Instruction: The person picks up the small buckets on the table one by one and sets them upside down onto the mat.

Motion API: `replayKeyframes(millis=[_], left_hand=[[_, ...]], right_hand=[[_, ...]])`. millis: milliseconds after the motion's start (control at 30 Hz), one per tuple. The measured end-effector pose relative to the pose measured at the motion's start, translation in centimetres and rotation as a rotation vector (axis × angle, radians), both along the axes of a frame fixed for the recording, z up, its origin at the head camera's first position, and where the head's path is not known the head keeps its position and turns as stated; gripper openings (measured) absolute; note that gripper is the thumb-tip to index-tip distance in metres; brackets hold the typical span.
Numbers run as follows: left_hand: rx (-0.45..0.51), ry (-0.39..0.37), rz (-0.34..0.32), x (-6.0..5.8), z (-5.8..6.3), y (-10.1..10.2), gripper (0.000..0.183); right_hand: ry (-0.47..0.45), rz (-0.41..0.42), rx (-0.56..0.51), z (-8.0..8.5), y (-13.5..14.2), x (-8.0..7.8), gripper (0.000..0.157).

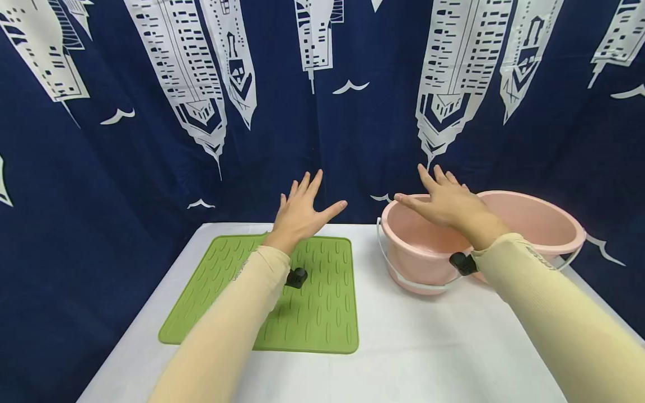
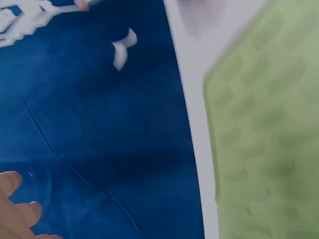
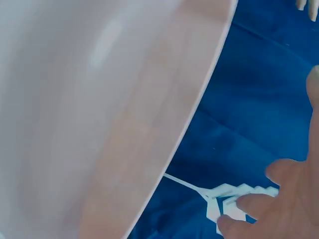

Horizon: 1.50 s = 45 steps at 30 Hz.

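Note:
My left hand (image 1: 297,219) is held out over the far edge of a green ribbed mat (image 1: 322,302), fingers spread and holding nothing. In the left wrist view its fingertips (image 2: 30,211) show at the lower left, with the mat (image 2: 264,124) off to the right. My right hand (image 1: 450,204) reaches out above a pink bucket (image 1: 418,263) with a white handle, its fingers likewise spread. The right wrist view has the bucket's pale inner wall (image 3: 149,114) filling the left side and my right hand (image 3: 294,199) at the lower right, holding nothing.
A second pink bucket (image 1: 534,218) stands right behind the first, partly hidden by my right arm. Mat and buckets rest on a white-covered table (image 1: 393,347). A dark blue curtain (image 1: 363,140) with white building prints hangs along the back and sides.

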<state>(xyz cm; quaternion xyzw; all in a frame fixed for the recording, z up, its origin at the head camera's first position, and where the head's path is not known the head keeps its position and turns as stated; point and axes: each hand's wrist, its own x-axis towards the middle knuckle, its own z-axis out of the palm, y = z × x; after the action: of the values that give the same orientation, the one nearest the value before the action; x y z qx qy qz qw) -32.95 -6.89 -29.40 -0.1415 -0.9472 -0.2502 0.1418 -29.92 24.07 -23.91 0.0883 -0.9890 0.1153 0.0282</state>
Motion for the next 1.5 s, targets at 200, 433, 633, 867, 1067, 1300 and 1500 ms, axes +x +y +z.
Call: replayKeyframes(millis=[200,433,633,867,1067,1300,1500], left_hand=[[0.237,-0.049,-0.075,1.8,0.5,1.2,0.1],[0.477,-0.109,-0.133,3.9,0.0,0.6,0.089],[0.643,-0.119,-0.23,5.9,-0.7,-0.5,0.084],[0.711,-0.122,-0.339,7.9,-1.2,-1.2,0.076],[0.647,-0.097,-0.37,8.7,-1.1,-1.5,0.078],[0.581,-0.105,-0.369,9.1,-1.2,-1.7,0.081],[0.563,-0.097,-0.382,9.4,-1.0,-1.5,0.082]], right_hand=[[0.039,0.031,-0.196,-0.5,1.8,1.6,0.113],[0.075,-0.016,-0.41,-1.4,4.1,3.7,0.114],[0.148,-0.054,-0.562,-2.9,5.8,5.5,0.11],[0.214,-0.057,-0.696,-5.4,6.7,7.2,0.114],[0.224,-0.113,-0.751,-6.5,6.3,8.0,0.113],[0.246,-0.125,-0.779,-8.2,6.2,7.9,0.113],[0.209,-0.066,-0.762,-8.9,6.0,7.8,0.12]])
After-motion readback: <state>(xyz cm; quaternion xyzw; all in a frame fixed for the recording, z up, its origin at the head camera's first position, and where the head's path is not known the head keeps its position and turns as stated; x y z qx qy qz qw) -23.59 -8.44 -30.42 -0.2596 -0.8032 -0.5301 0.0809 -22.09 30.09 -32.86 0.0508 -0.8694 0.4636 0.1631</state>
